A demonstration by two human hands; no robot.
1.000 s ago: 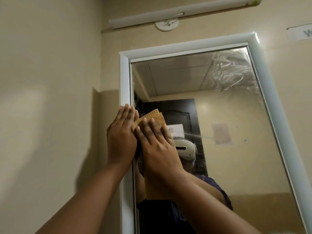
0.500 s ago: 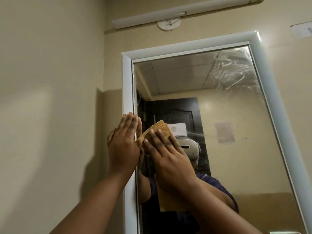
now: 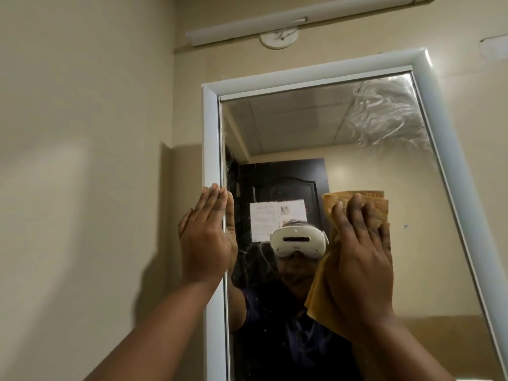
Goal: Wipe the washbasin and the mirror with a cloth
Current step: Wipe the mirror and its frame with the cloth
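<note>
A tall mirror (image 3: 384,174) in a white frame (image 3: 211,138) hangs on the beige wall. My right hand (image 3: 360,259) presses an orange-brown cloth (image 3: 327,284) flat against the glass right of the mirror's middle, fingers spread over it. My left hand (image 3: 204,237) lies flat and empty on the frame's left edge, fingers together and pointing up. Wipe smears show on the glass at the upper right. The washbasin is out of view.
A white tube light fitting (image 3: 275,19) and a round wall fixture (image 3: 279,38) sit above the mirror. The side wall (image 3: 82,160) stands close on the left. The glass reflects a dark door and a person wearing a headset.
My right hand has slid the cloth to the right across the glass, away from the left frame edge. My left hand has stayed on the frame.
</note>
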